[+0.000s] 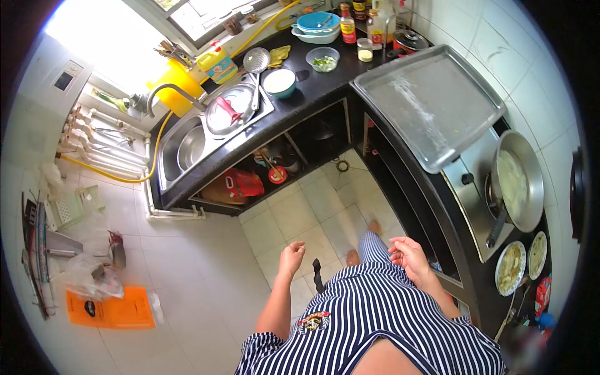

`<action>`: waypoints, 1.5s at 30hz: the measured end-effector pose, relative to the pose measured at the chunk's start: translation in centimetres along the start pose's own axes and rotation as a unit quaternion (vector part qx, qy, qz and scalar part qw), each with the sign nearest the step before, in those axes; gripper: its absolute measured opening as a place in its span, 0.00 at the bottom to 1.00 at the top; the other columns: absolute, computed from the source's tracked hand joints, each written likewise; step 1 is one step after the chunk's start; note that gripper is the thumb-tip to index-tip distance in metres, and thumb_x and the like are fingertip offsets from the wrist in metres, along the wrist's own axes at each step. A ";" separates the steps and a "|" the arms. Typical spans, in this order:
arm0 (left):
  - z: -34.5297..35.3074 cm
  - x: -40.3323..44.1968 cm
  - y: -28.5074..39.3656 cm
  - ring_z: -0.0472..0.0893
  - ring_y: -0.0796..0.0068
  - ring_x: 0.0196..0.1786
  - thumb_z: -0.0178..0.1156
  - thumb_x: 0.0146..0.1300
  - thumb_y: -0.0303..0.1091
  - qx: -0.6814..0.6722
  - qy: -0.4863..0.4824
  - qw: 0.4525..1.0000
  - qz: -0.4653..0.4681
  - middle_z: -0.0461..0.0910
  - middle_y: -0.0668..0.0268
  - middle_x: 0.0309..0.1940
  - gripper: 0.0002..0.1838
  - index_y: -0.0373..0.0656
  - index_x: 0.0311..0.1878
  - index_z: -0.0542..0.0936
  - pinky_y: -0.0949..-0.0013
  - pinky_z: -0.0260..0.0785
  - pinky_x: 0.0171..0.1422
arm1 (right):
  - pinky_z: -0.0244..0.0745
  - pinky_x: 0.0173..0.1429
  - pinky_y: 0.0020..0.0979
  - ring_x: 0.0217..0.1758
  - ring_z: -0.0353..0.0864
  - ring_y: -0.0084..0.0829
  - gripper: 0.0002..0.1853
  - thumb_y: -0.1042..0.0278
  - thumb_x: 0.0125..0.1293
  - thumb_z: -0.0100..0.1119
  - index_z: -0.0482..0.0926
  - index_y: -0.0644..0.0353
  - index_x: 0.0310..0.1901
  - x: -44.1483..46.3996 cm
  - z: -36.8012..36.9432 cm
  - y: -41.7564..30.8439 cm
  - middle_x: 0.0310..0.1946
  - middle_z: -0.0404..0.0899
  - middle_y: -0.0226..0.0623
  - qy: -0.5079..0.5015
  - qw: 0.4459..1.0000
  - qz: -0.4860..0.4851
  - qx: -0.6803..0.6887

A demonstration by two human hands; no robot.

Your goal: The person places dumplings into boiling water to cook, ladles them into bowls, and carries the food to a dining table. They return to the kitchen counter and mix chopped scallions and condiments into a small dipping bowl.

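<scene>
My left hand (292, 258) hangs over the tiled floor in front of my body, its fingers curled together; whatever is in it, if anything, is too small to make out. On the other side, my right hand (409, 255) is beside my striped clothing, near the dark shelves under the counter, with its fingers partly spread and nothing visible in it. Neither hand touches the counter. To the right, a frying pan (517, 181) with pale food in it sits on the stove (472, 219). Two plates of food, one (510, 269) larger and one (537, 255) smaller, stand below the stove.
A large metal tray (431, 103) lies on the counter's corner. The sink (167, 164) holds a metal bowl, with a lid (219, 119) beside it. A white-filled bowl (279, 83), a bowl of chopped greens (323, 60) and bottles (347, 25) stand further back. An orange bag (112, 307) hangs at left.
</scene>
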State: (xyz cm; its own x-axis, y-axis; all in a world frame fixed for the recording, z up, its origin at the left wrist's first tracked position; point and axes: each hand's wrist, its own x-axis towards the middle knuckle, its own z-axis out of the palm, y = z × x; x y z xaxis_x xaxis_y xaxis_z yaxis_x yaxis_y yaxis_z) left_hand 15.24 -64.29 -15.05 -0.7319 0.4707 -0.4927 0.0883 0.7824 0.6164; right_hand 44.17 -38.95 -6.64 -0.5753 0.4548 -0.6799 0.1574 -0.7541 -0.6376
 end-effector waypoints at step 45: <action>-74.8 62.7 43.2 0.77 0.64 0.60 0.54 0.63 0.34 0.634 0.343 0.681 0.127 0.85 0.66 0.45 0.11 0.55 0.42 0.86 0.45 0.56 0.67 | 0.76 0.33 0.21 0.29 0.79 0.21 0.10 0.70 0.74 0.49 0.76 0.65 0.48 29.0 47.9 -15.9 0.32 0.79 0.36 0.101 0.975 -0.142 -0.140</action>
State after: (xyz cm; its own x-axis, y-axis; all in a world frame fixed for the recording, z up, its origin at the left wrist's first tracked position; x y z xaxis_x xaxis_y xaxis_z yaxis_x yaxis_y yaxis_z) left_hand -77.38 -31.45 26.63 -0.6890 0.6961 0.2019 0.4653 0.6384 -0.6132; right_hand -13.46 -36.50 1.13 -0.4617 0.7322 -0.5008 0.2442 -0.4378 -0.8653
